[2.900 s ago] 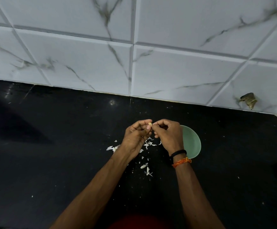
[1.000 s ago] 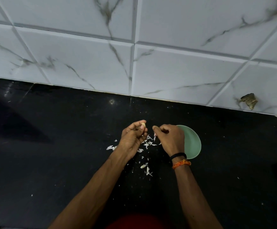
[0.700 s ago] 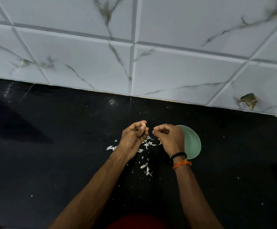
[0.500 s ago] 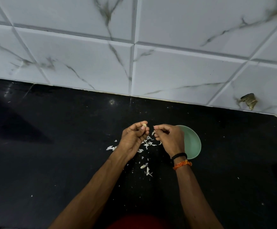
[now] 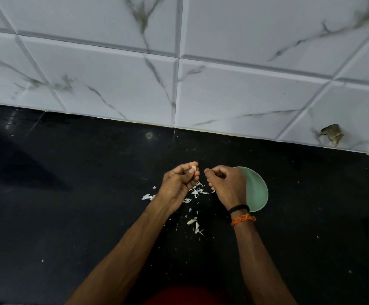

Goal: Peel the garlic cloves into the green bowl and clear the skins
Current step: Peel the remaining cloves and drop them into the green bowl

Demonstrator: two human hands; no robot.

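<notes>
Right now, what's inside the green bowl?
The visible part of the bowl shows only bare green. The right hand covers its left side, so any cloves there are hidden.

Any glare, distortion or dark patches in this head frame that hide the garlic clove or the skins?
Head view: wide-angle bend curves the wall tiles; the black counter is dim with one faint glint; the garlic clove in the left hand is small but lit, the white skins stand out, and the right hand partly covers the green bowl.
</notes>
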